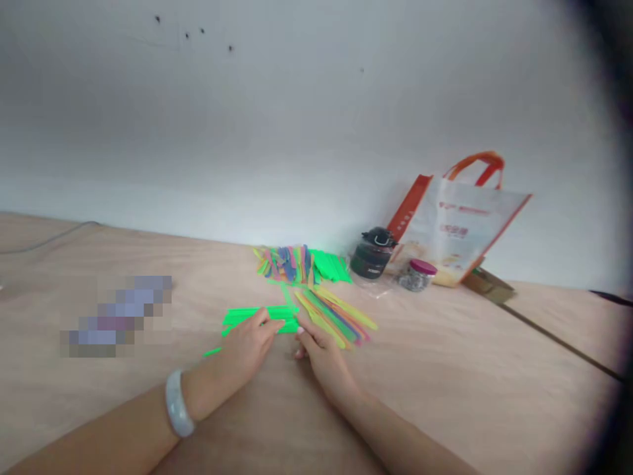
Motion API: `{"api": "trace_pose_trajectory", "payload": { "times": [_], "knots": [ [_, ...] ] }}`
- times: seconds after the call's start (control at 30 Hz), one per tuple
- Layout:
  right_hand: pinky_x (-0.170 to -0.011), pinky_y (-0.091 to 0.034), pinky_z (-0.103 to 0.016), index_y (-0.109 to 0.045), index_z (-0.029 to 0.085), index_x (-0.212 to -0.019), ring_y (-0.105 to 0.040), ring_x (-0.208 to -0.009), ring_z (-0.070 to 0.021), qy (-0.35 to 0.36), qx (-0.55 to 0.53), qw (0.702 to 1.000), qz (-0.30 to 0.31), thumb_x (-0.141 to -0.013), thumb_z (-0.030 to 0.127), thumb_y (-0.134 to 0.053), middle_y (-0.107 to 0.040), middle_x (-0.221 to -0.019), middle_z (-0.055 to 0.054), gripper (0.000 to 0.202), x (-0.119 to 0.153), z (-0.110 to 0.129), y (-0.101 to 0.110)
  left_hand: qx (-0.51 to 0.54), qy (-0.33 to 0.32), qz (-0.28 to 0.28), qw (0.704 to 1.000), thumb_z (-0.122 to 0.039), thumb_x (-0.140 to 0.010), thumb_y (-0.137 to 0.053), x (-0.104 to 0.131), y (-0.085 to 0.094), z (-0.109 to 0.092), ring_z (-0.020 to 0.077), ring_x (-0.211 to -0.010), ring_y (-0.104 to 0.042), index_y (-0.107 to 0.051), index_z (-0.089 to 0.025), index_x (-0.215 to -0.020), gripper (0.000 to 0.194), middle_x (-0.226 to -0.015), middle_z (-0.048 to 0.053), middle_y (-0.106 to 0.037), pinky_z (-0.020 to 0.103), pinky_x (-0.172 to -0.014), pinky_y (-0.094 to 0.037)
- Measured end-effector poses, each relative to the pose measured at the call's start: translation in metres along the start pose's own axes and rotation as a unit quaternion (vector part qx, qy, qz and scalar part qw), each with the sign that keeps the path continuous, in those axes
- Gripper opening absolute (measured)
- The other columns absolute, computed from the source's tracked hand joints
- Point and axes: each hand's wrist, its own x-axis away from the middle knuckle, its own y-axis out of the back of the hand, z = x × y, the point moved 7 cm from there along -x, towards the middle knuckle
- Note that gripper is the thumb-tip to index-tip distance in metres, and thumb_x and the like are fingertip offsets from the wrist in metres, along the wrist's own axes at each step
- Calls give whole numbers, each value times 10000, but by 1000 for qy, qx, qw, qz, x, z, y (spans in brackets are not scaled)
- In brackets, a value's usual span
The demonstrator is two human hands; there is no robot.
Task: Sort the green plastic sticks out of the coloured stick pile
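Thin bright-green strips [262, 311], perhaps plastic, lie roughly side by side on the table in front of me. My left hand [251, 340] rests over their near side, its fingers bent and closed on some of them. At their right end is my right hand [324, 359], with thumb and index finger drawn together and the other fingers curled under. What sits between those fingertips is too blurred to make out. Beside it on the right lies a fan of yellow, green, orange, purple and pink strips [341, 316]. One loose green strip [212, 352] pokes out left of my left hand.
Behind are a heap of multicoloured strips [284, 264] and a green bundle [330, 265]. To their right stand a dark bottle [370, 258], a jar with a magenta lid [418, 276] and a white-and-orange bag [465, 227]. A blurred-out object [121, 313] lies left on the wooden table [425, 369].
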Motion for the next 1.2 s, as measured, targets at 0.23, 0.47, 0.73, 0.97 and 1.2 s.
{"api": "trace_pose_trajectory", "payload": {
  "times": [0.23,0.47,0.73,0.97,1.2],
  "knots": [
    [-540,-410,-272,-693,229,-1032,-486,-565,-144,52,69,996,-15,-784,339,-508,-552,-651,-3,328,5,13,2,-19,-12,14,1000,-200,-933,-372,2,-3,-1,150,-769,-557,-607,-236,-1085,283,-885,33,-543,252,-670,-460],
    [-611,-445,-306,-707,255,-971,-543,-699,-199,89,107,990,-20,-782,330,-528,-603,-717,-27,270,10,20,0,-15,-10,23,1000,-187,-930,-369,1,-1,-4,144,-756,-551,-624,-225,-1006,269,-866,31,-538,245,-673,-459],
    [-720,-468,-348,-671,239,-1075,-580,-797,-220,127,137,981,-58,-822,354,-480,-647,-792,-46,337,-3,21,13,-47,-18,12,999,-117,-881,-405,7,-2,-10,191,-935,-554,-484,-220,-1254,395,-1095,73,-552,315,-812,-473],
    [-835,-455,-360,-637,214,-1101,-562,-983,-230,188,244,945,-108,-859,405,-456,-620,-1065,-99,357,-15,31,42,-63,104,-77,990,-101,-868,-378,-9,31,86,184,-869,-557,-581,-148,-1117,324,-957,90,-581,305,-797,-464],
    [-855,-433,-341,-671,189,-973,-561,-955,-221,194,364,902,-124,-866,308,-416,-617,-966,-97,301,-36,19,73,-158,217,4,963,-127,-845,-404,-5,29,172,193,-786,-584,-651,-135,-978,282,-864,97,-617,309,-754,-462]
  ]
}}
